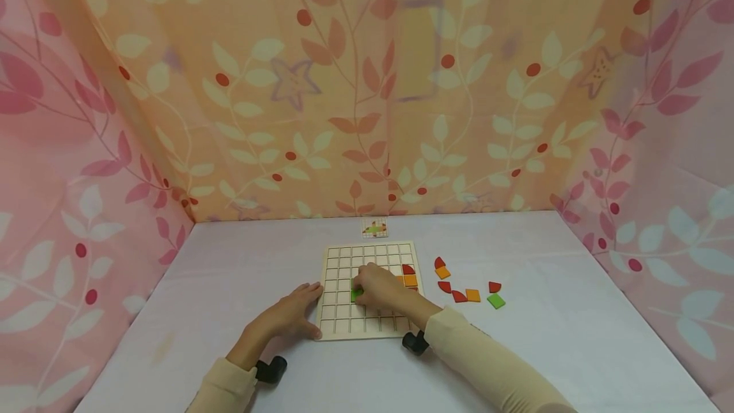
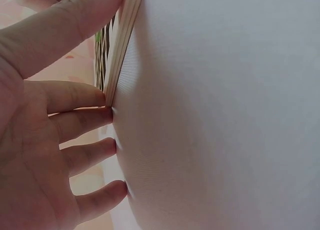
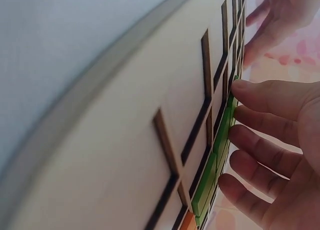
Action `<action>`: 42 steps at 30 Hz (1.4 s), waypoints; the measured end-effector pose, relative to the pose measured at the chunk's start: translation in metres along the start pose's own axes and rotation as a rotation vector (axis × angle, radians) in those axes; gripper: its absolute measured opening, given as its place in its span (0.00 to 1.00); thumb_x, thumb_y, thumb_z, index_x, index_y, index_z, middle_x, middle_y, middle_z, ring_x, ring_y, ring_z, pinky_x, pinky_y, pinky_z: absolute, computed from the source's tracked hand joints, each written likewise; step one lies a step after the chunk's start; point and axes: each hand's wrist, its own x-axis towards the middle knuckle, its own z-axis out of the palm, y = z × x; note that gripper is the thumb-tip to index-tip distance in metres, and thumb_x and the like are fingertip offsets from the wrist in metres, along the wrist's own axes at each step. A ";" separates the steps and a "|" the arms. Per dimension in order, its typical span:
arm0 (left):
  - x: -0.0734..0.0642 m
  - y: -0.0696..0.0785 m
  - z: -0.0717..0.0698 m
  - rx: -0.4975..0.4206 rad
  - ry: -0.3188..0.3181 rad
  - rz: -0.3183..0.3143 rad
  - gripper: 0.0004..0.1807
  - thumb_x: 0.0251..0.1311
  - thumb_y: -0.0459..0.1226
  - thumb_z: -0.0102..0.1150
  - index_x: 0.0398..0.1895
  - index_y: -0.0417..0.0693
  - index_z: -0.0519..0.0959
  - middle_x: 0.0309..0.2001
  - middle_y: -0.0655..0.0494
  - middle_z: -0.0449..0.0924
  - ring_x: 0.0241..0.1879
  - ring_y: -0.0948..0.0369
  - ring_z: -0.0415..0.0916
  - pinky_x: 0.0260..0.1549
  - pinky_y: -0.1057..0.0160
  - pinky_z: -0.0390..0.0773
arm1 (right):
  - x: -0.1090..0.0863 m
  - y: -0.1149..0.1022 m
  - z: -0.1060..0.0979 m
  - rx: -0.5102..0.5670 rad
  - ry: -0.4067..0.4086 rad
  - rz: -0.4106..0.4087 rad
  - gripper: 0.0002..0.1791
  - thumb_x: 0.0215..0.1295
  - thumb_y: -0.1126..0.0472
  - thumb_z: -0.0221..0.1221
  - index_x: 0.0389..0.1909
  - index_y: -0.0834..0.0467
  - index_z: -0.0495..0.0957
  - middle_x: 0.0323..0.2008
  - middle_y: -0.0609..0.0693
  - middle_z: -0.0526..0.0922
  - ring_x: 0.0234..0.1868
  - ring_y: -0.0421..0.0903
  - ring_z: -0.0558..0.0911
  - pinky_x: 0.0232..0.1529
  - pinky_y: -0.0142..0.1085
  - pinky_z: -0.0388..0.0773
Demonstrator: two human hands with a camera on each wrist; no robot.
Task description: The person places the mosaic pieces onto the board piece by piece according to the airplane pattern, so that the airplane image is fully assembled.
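A pale wooden grid board (image 1: 338,326) lies on the table. My left hand (image 1: 292,312) rests at its left edge, thumb and fingers spread; in the left wrist view its fingertips (image 2: 102,99) touch the board's side. My right hand (image 1: 380,289) reaches over the board and pinches a green square tile (image 1: 355,296) at the grid. In the right wrist view, thumb and fingers (image 3: 265,117) are close together on a row of green tiles (image 3: 205,187). The hand hides part of that row. Red quarter-round (image 1: 408,269) and orange square (image 1: 410,280) tiles sit at the board's right.
Loose tiles lie right of the board: several red quarter-rounds (image 1: 445,287), orange squares (image 1: 473,295) and a green square (image 1: 496,301). Behind the board is a small pattern card (image 1: 374,227). Patterned cloth (image 1: 355,81) encloses the white table (image 1: 229,273) at the back and sides.
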 end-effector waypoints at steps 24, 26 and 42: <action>0.000 0.000 0.001 0.016 0.003 0.013 0.52 0.40 0.41 0.78 0.71 0.36 0.63 0.74 0.43 0.59 0.75 0.42 0.50 0.69 0.38 0.56 | -0.025 0.018 -0.017 0.109 0.063 -0.018 0.12 0.57 0.56 0.67 0.40 0.56 0.88 0.35 0.46 0.82 0.39 0.42 0.76 0.38 0.31 0.75; 0.001 0.000 0.001 0.024 -0.001 0.014 0.52 0.41 0.41 0.78 0.71 0.37 0.62 0.74 0.43 0.59 0.75 0.42 0.50 0.69 0.38 0.56 | -0.029 0.021 -0.018 0.129 0.069 -0.004 0.12 0.57 0.56 0.67 0.41 0.56 0.87 0.35 0.46 0.82 0.40 0.42 0.76 0.39 0.31 0.75; 0.001 0.001 0.000 0.030 -0.005 0.005 0.53 0.41 0.41 0.78 0.72 0.38 0.62 0.74 0.43 0.58 0.75 0.42 0.49 0.69 0.36 0.56 | -0.065 0.056 -0.033 0.226 0.106 0.075 0.13 0.59 0.56 0.67 0.43 0.58 0.86 0.36 0.46 0.82 0.41 0.43 0.74 0.41 0.35 0.74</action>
